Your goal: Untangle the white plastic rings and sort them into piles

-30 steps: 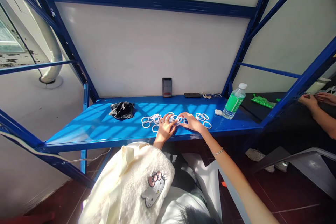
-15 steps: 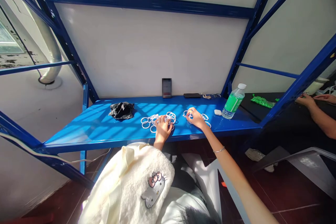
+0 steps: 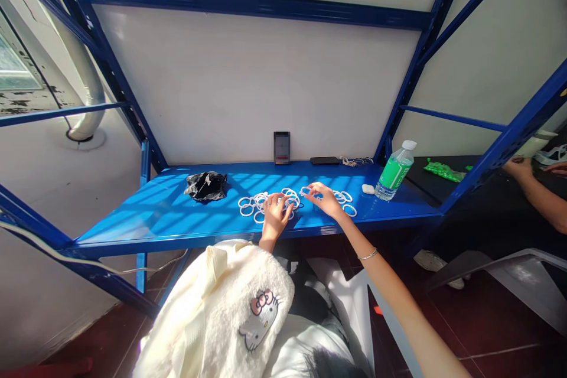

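Observation:
Several white plastic rings lie in two heaps on the blue metal shelf (image 3: pixel 146 215). My left hand (image 3: pixel 275 216) rests on the larger left heap of rings (image 3: pixel 254 204), fingers bent and pressed down on them. My right hand (image 3: pixel 324 199) hovers between the heaps, its fingertips pinching one white ring (image 3: pixel 305 191). The smaller right heap of rings (image 3: pixel 344 201) lies just beyond that hand. A thin bracelet sits on my right wrist.
A crumpled black bag (image 3: pixel 205 185) lies at the shelf's left. A small dark device (image 3: pixel 282 147) stands against the wall beside a phone (image 3: pixel 325 160). A green-labelled water bottle (image 3: pixel 394 171) and a white earbud case (image 3: pixel 368 189) stand right. Another person's hands (image 3: pixel 522 170) work at the far right.
My right hand went out to the right heap, then came back leftward holding a ring. My left hand stayed on the left heap, shifting slightly.

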### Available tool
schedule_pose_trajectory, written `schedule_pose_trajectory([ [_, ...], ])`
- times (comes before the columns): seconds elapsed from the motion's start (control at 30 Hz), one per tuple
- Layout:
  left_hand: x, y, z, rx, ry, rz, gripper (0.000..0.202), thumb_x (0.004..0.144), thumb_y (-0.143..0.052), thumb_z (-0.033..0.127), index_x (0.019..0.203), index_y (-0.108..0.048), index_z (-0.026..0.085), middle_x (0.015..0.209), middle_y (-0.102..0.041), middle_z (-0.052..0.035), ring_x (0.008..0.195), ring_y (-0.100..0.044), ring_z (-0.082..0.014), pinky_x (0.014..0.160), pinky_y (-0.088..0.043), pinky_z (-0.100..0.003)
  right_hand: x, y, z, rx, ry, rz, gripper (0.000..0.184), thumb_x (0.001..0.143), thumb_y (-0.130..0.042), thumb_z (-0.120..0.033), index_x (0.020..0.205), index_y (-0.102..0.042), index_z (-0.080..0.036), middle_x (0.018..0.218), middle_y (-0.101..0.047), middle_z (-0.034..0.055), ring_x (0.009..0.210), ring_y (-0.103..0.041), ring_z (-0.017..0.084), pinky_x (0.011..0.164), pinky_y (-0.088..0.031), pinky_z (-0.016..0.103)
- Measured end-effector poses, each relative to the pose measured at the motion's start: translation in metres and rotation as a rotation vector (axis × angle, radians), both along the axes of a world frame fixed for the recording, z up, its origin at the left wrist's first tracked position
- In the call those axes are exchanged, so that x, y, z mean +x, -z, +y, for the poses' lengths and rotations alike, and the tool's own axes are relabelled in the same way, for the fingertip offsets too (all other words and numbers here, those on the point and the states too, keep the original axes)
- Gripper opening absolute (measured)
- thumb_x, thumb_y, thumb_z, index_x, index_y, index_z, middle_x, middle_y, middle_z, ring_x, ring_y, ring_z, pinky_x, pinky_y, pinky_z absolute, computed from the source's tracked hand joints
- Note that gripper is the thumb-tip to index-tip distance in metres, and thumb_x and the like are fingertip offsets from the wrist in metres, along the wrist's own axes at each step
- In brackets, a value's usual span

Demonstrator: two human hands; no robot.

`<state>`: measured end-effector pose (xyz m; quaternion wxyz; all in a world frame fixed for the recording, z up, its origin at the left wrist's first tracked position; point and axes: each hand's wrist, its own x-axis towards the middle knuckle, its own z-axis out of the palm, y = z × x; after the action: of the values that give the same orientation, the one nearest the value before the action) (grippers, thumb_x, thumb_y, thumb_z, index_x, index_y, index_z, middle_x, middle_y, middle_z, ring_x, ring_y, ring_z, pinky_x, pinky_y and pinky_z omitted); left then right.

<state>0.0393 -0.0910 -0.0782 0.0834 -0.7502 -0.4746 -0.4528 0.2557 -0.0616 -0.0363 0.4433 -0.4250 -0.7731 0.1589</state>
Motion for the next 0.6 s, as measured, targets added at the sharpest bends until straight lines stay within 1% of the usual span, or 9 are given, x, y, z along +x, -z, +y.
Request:
schedule_pose_trajectory([
  [0.1,-0.001,0.0,0.001,0.009,0.034,0.01,0.021,0.099,-0.053,0.03,0.115,-0.063,0.022,0.115,-0.068,-0.0089,0.115,-0.058,-0.0261,0.1,-0.041,-0.041,-0.014,0.005,-0.008,0.019,-0.06,-0.093,0.033,0.091,-0.063,-0.051,0.076,-0.061,-0.022,0.115,-0.066,0.0088,0.108,-0.065,0.027,0.094,-0.054,0.043],
  [0.23,-0.001,0.001,0.005,-0.017,0.054,0.02,0.016,0.098,-0.053,0.027,0.104,-0.066,0.02,0.108,-0.07,-0.0093,0.109,-0.06,-0.0258,0.095,-0.044,-0.039,-0.027,0.017,-0.008,0.067,-0.083,-0.099,0.035,0.093,-0.062,-0.051,0.074,-0.059,-0.022,0.113,-0.064,0.0099,0.102,-0.065,0.026,0.089,-0.055,0.042],
  [0.3,-0.002,0.002,0.006,-0.02,0.068,0.01,0.016,0.098,-0.052,0.027,0.103,-0.066,0.02,0.106,-0.07,-0.0098,0.107,-0.061,-0.0261,0.093,-0.045,-0.04,-0.029,0.02,-0.008,0.121,-0.091,-0.096,0.036,0.094,-0.06,-0.052,0.076,-0.059,-0.022,0.111,-0.064,0.0102,0.101,-0.065,0.026,0.089,-0.055,0.043],
  [0.33,-0.002,0.002,0.006,-0.018,0.076,0.006,0.017,0.098,-0.052,0.027,0.104,-0.066,0.019,0.106,-0.071,-0.0099,0.106,-0.061,-0.0261,0.092,-0.045,-0.04,-0.03,0.021,-0.008,0.14,-0.096,-0.093,0.035,0.095,-0.059,-0.053,0.079,-0.06,-0.022,0.109,-0.064,0.0099,0.102,-0.065,0.026,0.09,-0.055,0.043],
  [0.4,-0.002,0.002,0.006,-0.013,0.09,0.001,0.018,0.098,-0.051,0.027,0.105,-0.066,0.019,0.105,-0.071,-0.0098,0.105,-0.061,-0.0261,0.091,-0.046,-0.04,-0.03,0.021,-0.009,0.146,-0.099,-0.085,0.031,0.094,-0.06,-0.054,0.093,-0.062,-0.023,0.108,-0.065,0.0086,0.101,-0.065,0.026,0.089,-0.055,0.043],
  [0.5,-0.003,0.0,0.005,-0.016,0.102,-0.001,0.017,0.099,-0.051,0.027,0.104,-0.066,0.02,0.104,-0.071,-0.0093,0.104,-0.062,-0.0258,0.091,-0.048,-0.041,-0.03,0.019,-0.012,0.121,-0.08,-0.09,0.037,0.093,-0.063,-0.052,0.118,-0.059,-0.025,0.112,-0.065,0.0084,0.101,-0.065,0.026,0.089,-0.056,0.042],
  [0.6,-0.003,-0.002,0.004,-0.021,0.112,-0.014,0.017,0.098,-0.05,0.024,0.101,-0.067,0.022,0.101,-0.07,-0.0088,0.101,-0.062,-0.0253,0.09,-0.05,-0.041,-0.03,0.018,-0.012,0.125,-0.104,-0.142,0.038,0.095,-0.063,-0.046,0.126,-0.056,-0.026,0.117,-0.064,0.0094,0.111,-0.062,0.027,0.095,-0.054,0.043],
])
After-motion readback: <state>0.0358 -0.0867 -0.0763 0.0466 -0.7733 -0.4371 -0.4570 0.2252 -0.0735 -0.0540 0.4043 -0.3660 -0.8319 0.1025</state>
